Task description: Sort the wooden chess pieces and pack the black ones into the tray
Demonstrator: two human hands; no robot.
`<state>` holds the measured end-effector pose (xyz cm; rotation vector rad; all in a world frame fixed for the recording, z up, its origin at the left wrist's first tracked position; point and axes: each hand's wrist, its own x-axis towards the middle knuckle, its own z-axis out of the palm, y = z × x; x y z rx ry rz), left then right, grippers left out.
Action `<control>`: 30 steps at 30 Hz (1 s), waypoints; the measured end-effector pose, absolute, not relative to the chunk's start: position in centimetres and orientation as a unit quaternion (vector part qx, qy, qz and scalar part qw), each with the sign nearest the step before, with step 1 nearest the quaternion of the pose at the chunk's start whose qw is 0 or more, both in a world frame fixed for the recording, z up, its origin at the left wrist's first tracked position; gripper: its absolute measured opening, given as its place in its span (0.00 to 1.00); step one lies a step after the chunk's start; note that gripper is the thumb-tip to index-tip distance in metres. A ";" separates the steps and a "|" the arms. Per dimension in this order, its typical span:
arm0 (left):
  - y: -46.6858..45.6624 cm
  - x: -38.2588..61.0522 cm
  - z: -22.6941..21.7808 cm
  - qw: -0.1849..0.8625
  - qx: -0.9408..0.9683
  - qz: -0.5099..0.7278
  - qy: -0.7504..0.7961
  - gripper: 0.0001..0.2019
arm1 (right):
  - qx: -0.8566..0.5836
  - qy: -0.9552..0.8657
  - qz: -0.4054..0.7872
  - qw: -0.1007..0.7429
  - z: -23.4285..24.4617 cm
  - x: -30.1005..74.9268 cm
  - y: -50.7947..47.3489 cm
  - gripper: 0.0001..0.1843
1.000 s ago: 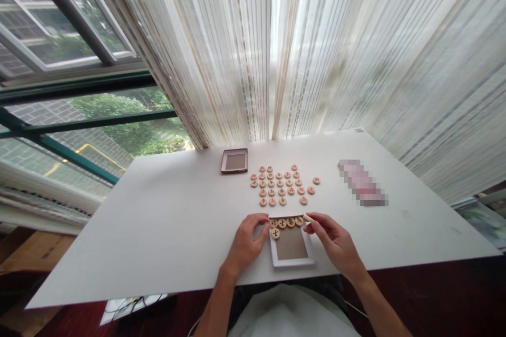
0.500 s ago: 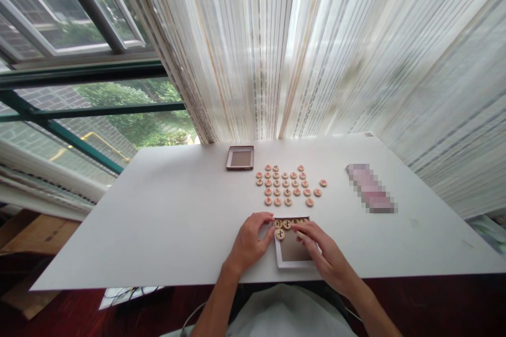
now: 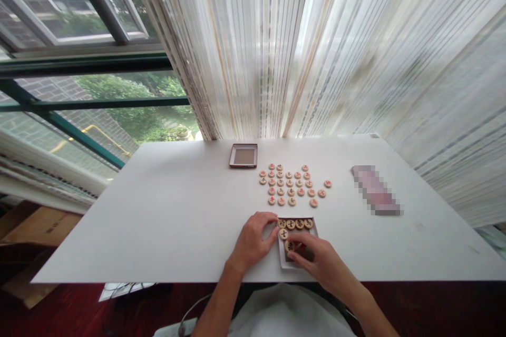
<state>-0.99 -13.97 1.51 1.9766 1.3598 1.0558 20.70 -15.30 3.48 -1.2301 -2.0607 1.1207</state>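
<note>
A shallow box (image 3: 281,259) with a pale rim and brown bottom lies near the table's front edge. Along its far side runs a row of round wooden Chinese chess pieces with black characters, one piece (image 3: 299,224) among them. Another Chinese chess piece (image 3: 283,234) sits below the row at the left. My left hand (image 3: 253,239) steadies the box, thumb and fingers at its left rim and far left corner. Between the thumb and fingers of my right hand (image 3: 322,258) is a Chinese chess piece (image 3: 290,246), face up over the box's left part. That hand hides the box's right part.
Beyond the box, loose Chinese chess pieces (image 3: 291,183) with red or black characters lie in rough rows on the white table (image 3: 177,221). A dark-rimmed box lid (image 3: 243,156) lies at the back. On the right is a pinkish blurred item (image 3: 375,189). Curtains (image 3: 253,52) hang behind.
My right hand has moved left and toward me inside the box, uncovering the right end of the row. Its piece has turned from edge-on to face up. My left hand stays at the rim.
</note>
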 end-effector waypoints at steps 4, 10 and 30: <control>-14.0 -1.0 1.6 0.256 0.729 0.388 0.502 0.11 | -0.437 -0.773 0.390 0.242 3.3 20.5 -15.0 0.12; -13.9 -1.0 1.5 0.260 0.728 0.389 0.502 0.10 | -0.419 -0.796 0.362 0.244 2.9 20.2 -14.9 0.15; -13.9 -1.0 1.7 0.259 0.729 0.387 0.502 0.10 | -0.413 -0.812 0.333 0.243 2.6 20.2 -15.0 0.05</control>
